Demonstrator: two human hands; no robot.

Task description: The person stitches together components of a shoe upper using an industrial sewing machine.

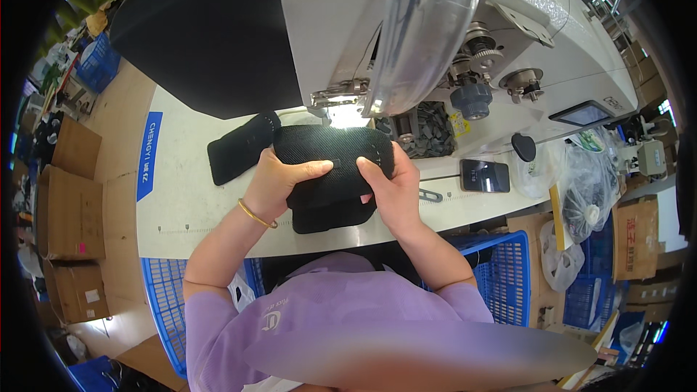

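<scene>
Both of my hands grip a black woven fabric piece (312,147) with rounded corners, just in front of the lit needle area of a sewing machine (341,94). My left hand (279,183) holds its left side, the thumb lying on the face beside a small dark tab. At the right edge, my right hand (396,192) pinches it with the thumb on top; pale stitch marks show near there. Below the held piece, another black part (330,219) shows on the white table; whether the two are joined I cannot tell. A separate black fabric piece (239,152) lies to the left.
A phone (485,176) and a small metal tool (430,195) lie on the table (196,210) at right. Grey scraps fill a recess (428,131) beside the needle area. Blue baskets (508,276) stand below the front edge. Cardboard boxes (72,214) line the left.
</scene>
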